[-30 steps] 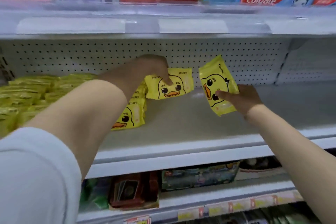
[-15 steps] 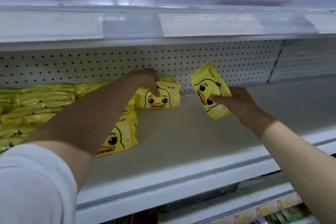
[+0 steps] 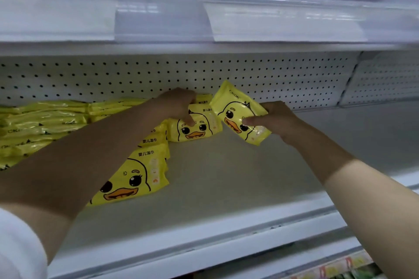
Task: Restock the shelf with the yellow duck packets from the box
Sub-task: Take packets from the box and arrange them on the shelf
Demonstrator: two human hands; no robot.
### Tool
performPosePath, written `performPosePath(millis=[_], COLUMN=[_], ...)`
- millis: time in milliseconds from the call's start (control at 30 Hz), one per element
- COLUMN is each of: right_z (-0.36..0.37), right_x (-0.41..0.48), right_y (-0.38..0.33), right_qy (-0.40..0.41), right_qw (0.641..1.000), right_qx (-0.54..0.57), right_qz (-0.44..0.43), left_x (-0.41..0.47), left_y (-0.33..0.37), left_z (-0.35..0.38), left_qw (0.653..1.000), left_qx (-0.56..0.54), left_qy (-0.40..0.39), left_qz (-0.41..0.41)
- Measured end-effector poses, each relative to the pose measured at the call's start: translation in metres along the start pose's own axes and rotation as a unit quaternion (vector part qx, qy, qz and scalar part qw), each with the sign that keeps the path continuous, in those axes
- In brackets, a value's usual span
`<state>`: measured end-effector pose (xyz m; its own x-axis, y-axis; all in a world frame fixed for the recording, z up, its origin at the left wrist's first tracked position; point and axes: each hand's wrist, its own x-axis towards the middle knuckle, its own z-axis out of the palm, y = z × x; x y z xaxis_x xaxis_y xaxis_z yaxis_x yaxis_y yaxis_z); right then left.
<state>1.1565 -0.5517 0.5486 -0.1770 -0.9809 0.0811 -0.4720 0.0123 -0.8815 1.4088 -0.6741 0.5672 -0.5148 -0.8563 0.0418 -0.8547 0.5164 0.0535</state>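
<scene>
Right hand (image 3: 278,120): fingers (image 3: 249,121) pinch one duck packet (image 3: 235,108) by its lower end, tilted, just above the shelf (image 3: 226,188). Left hand (image 3: 176,106): fingers curl over the top of a second packet (image 3: 197,130) resting on the shelf near the pegboard back (image 3: 294,75), beside the stacked packets (image 3: 45,120). Glossy yellow film with a cartoon duck face — judged light, soft and a bit slippery. Best gripped across the flat faces.

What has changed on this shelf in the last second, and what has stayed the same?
The left hand brought its duck packet down from the air onto the shelf, at the back beside the row. The right hand carried its tilted packet leftward and further in, close beside the first one. Both hands kept their grip; the yellow stacks on the left did not move.
</scene>
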Motion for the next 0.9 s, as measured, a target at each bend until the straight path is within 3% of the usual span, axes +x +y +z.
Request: performPosePath(millis=[67,167,267,367,433,500,700,900], right_z=[0.002,0.004,0.012,0.025,0.035,0.044,0.074,0.082], right_x=[0.004,0.011,0.016,0.019,0.02,0.021,0.031,0.033], right_y=[-0.005,-0.014,-0.023,-0.034,-0.042,-0.047,-0.035,-0.016], right_qy=[-0.02,-0.056,-0.082,-0.111,-0.131,-0.134,-0.047,0.019], right_qw=[1.0,0.997,0.991,0.979,0.97,0.965,0.967,0.974], right_qx=[-0.021,-0.054,-0.106,-0.159,-0.187,-0.206,-0.216,-0.196], right_qz=[0.002,-0.004,-0.025,-0.056,-0.081,-0.093,-0.123,-0.11], left_x=[-0.002,-0.011,-0.022,-0.033,-0.039,-0.04,-0.038,-0.04], left_y=[0.001,0.01,0.026,0.042,0.047,0.043,0.016,0.016], left_z=[0.0,-0.015,-0.035,-0.045,-0.042,-0.033,-0.012,-0.005], left_qw=[0.999,0.982,0.963,0.981,0.992,0.995,0.999,1.0], left_qx=[-0.027,-0.124,-0.146,-0.073,-0.044,-0.014,-0.014,0.006], left_qy=[0.025,0.143,0.211,0.129,0.032,-0.009,-0.023,0.012], left_qz=[-0.002,0.01,0.081,0.124,0.114,0.096,0.027,-0.013])
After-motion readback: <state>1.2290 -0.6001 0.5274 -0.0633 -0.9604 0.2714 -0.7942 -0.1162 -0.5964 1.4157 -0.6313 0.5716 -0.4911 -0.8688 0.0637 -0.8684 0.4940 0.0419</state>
